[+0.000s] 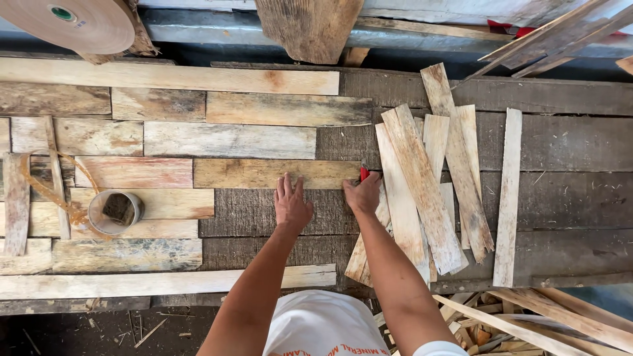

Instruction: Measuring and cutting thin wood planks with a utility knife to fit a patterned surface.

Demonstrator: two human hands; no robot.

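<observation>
Your right hand point(362, 195) is closed around a small red-handled tool point(364, 173), probably a cutter or marker; only its red tip shows above your knuckles, so you cannot tell which. That tip sits right at the right-hand end of the wood strip point(277, 174), the yellowish piece lying flat in the middle of the workbench point(567, 151).

Your left hand point(291, 203) is spread open, palm down, holding nothing. Its fingertips press on the strip's near edge, and the heel of the hand rests on the dark bare bench surface just below.

The strip's long axis runs left to right, parallel to the bench's near edge and across the line of your forearms. From your left hand the strip stretches away to the left; from your right hand its end lies just ahead and slightly left. So the right hand is the nearer one to the strip's end, and the left hand steadies it a little further in.

To the left of the strip, other flat pieces lie fitted together in rows, reaching the bench's left edge. A small round tin point(116, 211) stands among them near that edge.

To the right of your right hand, a loose pile of pale slats point(422, 184) fans out towards the bench's near edge, touching your wrist.
</observation>
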